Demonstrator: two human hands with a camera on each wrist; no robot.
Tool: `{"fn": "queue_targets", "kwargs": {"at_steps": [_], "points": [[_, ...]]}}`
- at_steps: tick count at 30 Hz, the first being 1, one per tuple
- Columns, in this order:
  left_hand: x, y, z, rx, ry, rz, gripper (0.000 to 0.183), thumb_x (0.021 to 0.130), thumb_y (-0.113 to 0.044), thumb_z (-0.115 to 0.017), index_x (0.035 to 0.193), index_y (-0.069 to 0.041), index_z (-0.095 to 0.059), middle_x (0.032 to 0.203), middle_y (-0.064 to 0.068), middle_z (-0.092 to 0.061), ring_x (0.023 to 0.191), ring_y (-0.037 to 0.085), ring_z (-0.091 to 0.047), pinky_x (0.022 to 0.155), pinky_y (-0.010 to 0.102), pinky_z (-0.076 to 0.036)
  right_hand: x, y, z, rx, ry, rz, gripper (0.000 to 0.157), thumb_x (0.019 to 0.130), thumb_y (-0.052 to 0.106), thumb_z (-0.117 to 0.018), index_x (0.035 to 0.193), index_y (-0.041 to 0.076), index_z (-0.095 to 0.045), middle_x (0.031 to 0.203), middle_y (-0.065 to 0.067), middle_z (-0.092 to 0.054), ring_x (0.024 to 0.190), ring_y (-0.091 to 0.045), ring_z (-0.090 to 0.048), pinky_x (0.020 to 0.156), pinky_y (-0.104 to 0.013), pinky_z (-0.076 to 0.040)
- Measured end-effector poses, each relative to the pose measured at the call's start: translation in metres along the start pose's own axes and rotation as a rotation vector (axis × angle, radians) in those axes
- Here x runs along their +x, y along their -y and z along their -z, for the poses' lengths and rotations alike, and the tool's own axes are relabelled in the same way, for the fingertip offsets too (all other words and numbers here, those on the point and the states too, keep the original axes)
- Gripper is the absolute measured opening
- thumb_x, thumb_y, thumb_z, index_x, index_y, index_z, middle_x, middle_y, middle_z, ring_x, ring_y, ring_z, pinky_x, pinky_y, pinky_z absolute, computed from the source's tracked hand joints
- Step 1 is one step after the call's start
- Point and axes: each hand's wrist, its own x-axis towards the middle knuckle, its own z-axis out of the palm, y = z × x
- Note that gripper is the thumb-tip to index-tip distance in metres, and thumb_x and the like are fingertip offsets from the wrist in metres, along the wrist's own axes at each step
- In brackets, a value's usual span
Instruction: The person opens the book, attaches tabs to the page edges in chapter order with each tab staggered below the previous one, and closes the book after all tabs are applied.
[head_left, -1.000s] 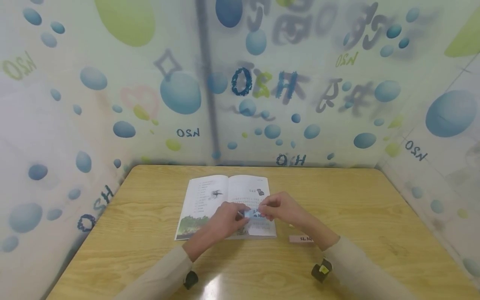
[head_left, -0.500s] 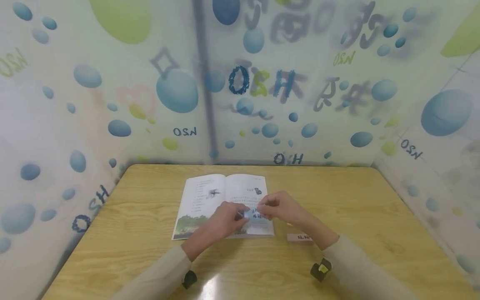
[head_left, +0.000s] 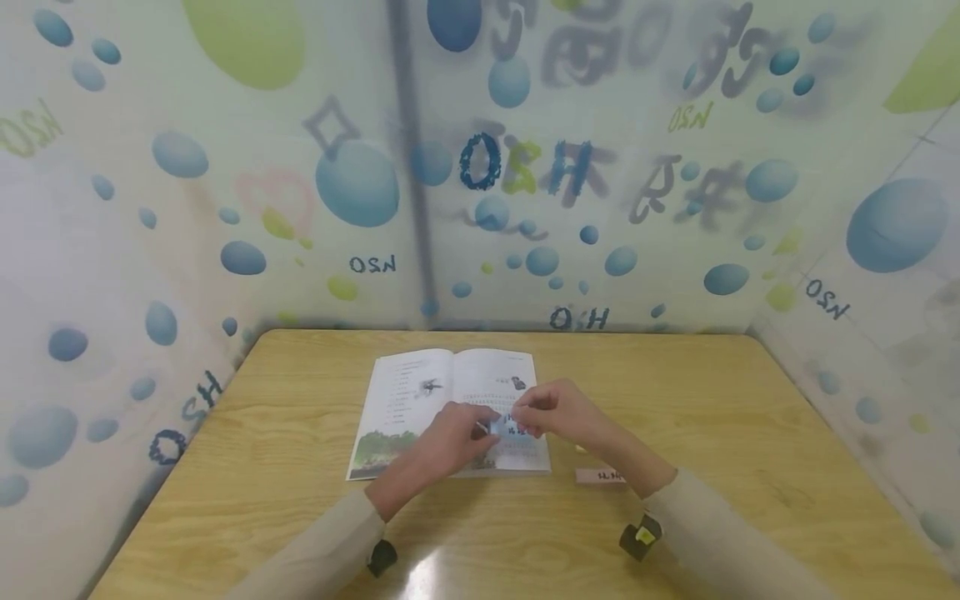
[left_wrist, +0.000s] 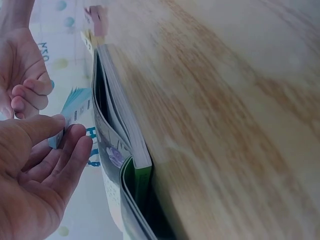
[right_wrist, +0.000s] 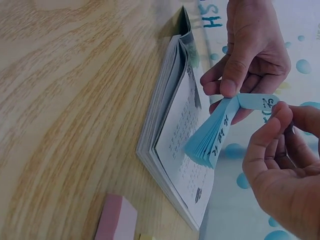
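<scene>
A pad of light blue sticky notes [right_wrist: 205, 137] with dark handwriting is held above the open book [head_left: 412, 379]. My left hand [head_left: 450, 440] pinches the pad's bound end between thumb and fingers, while the loose ends fan out in the right wrist view. With thumb and index finger, my right hand [head_left: 566, 412] pinches the free end of one blue strip [right_wrist: 257, 101], which is bent up from the rest and still joins the pad near the left thumb. In the left wrist view the pad [left_wrist: 77, 105] partly hides behind the left fingers.
A pink note pad [head_left: 596, 476] with writing lies on the wooden table [head_left: 300, 533], right of the book and partly under the right forearm. A small yellow piece [right_wrist: 146, 236] lies beside it. Walls printed with bubbles [head_left: 356, 183] enclose the table's back and sides.
My right fingertips have shifted slightly left and up, closer to the left hand. The left hand keeps its grip on the blue pad. The head view has swayed a little.
</scene>
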Motion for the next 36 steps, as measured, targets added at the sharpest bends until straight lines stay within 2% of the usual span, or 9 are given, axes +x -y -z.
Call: {"fn": "queue_targets", "kwargs": {"at_steps": [10,24,27,29,32,36], "points": [[0.000,-0.002,0.001,-0.004,-0.013,0.008,0.016,0.094,-0.005,-0.073,0.109,-0.001,-0.074,0.100,0.009,-0.075,0.082,0.016,-0.073,0.069,0.024,-0.057,0.001,0.005,-0.001,-0.015,-0.001,-0.009,0.019,0.100,0.014,-0.066,0.105,-0.002,-0.075,0.078,-0.006,-0.064,0.080,-0.021,-0.059,0.077,-0.034,-0.052],[0.000,-0.005,0.003,0.007,0.011,0.016,0.017,0.095,-0.008,-0.073,0.110,-0.002,-0.074,0.101,0.008,-0.074,0.082,0.015,-0.073,0.070,0.022,-0.057,-0.001,0.010,0.001,-0.026,-0.007,-0.005,0.017,0.099,0.014,-0.067,0.104,-0.001,-0.075,0.078,-0.006,-0.065,0.078,-0.021,-0.059,0.075,-0.033,-0.053],[-0.001,-0.005,0.003,0.037,0.006,0.013,0.008,0.093,-0.008,-0.075,0.098,-0.002,-0.073,0.091,0.006,-0.073,0.080,0.015,-0.072,0.069,0.023,-0.056,-0.002,0.012,0.003,-0.024,-0.008,0.002,0.017,0.100,0.014,-0.067,0.106,0.000,-0.076,0.083,-0.006,-0.067,0.079,-0.022,-0.060,0.075,-0.033,-0.054],[-0.002,-0.004,0.004,0.041,0.001,0.033,0.008,0.093,-0.009,-0.075,0.090,-0.003,-0.070,0.086,0.005,-0.072,0.079,0.015,-0.071,0.067,0.023,-0.056,-0.003,0.014,0.006,-0.024,-0.013,0.006,0.018,0.100,0.016,-0.067,0.107,0.003,-0.076,0.087,-0.006,-0.069,0.081,-0.023,-0.062,0.076,-0.034,-0.056],[-0.005,-0.004,0.007,0.027,-0.003,0.073,0.011,0.092,-0.010,-0.076,0.093,-0.001,-0.072,0.088,0.007,-0.073,0.080,0.015,-0.072,0.068,0.025,-0.057,-0.005,0.015,0.015,-0.008,-0.025,0.007,0.021,0.100,0.021,-0.068,0.109,0.004,-0.076,0.094,-0.008,-0.071,0.085,-0.030,-0.064,0.079,-0.037,-0.057],[-0.007,-0.005,0.012,-0.022,0.007,0.094,0.026,0.092,-0.011,-0.077,0.115,0.001,-0.073,0.103,0.011,-0.075,0.084,0.015,-0.072,0.073,0.027,-0.058,-0.007,0.011,0.032,0.013,-0.071,-0.018,0.025,0.099,0.024,-0.069,0.110,0.002,-0.075,0.096,-0.012,-0.070,0.091,-0.037,-0.063,0.082,-0.039,-0.057]]}}
